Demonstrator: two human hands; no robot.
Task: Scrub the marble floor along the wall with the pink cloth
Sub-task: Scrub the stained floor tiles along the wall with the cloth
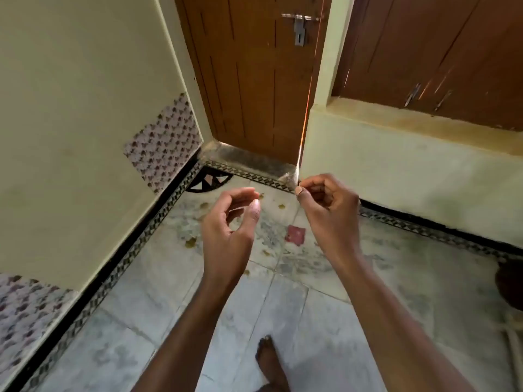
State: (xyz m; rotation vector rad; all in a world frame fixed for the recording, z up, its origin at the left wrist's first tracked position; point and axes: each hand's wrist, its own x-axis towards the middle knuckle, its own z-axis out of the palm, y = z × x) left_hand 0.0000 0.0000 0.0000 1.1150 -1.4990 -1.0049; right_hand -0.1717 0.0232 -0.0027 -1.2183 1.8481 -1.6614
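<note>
The pink cloth (295,234) lies crumpled on the marble floor (175,281), between my two raised hands and well below them. My left hand (229,224) hovers in the air with its fingers loosely curled, and it holds nothing. My right hand (328,205) is up at the same height with its fingers curled in and the thumb tip against the index finger; nothing shows in it. Yellow-brown stains (191,241) dot the marble near the left wall (85,137) and the corner.
A brown wooden door (254,80) closes the corner, with a dusty threshold (249,159) below it. A black patterned border (124,258) runs along both walls. My bare foot (268,360) stands at the bottom. A dark round object (509,281) sits at the right edge.
</note>
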